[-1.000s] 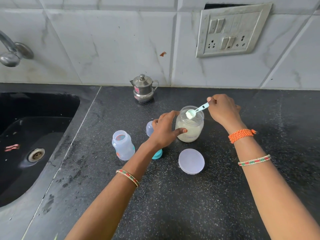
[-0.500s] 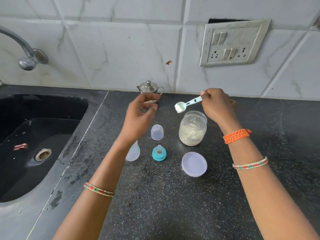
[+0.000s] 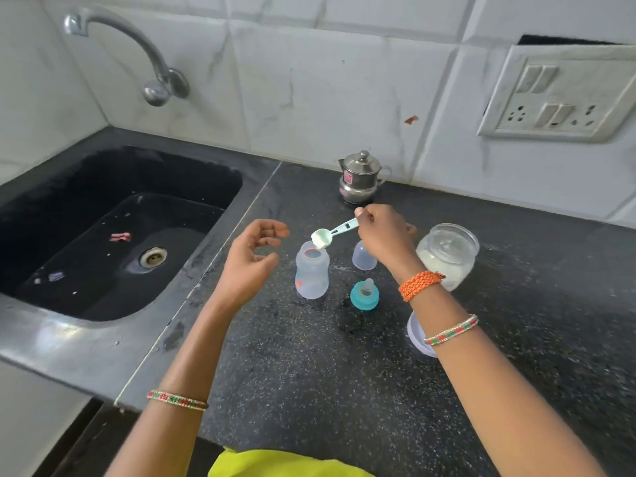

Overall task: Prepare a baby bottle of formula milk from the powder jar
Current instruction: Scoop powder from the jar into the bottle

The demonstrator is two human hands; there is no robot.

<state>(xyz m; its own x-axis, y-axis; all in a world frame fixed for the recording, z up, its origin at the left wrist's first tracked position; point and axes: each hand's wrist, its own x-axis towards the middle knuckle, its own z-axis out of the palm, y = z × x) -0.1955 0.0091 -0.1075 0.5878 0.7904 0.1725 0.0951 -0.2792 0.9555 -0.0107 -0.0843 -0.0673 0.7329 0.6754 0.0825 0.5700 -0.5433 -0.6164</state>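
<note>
A small clear baby bottle (image 3: 311, 275) stands open on the black counter. My right hand (image 3: 383, 234) pinches the handle of a pale blue scoop (image 3: 332, 233), whose powder-filled bowl hangs over the bottle's mouth. My left hand (image 3: 253, 261) hovers just left of the bottle, fingers loosely curled, holding nothing. The open glass powder jar (image 3: 451, 251) stands to the right, partly behind my right wrist. A teal teat ring (image 3: 364, 295) and a clear cap (image 3: 362, 256) sit between bottle and jar. The jar's lid (image 3: 418, 335) lies nearer me, mostly hidden by my forearm.
A black sink (image 3: 113, 232) with a drain lies to the left under a steel tap (image 3: 151, 67). A small steel pot (image 3: 361, 179) stands at the back wall. A switch plate (image 3: 564, 94) is on the tiled wall at right.
My right hand carried the filled scoop from above the jar leftward to over the bottle's mouth. My left hand left the jar and now hovers beside the bottle. The view swung left.
</note>
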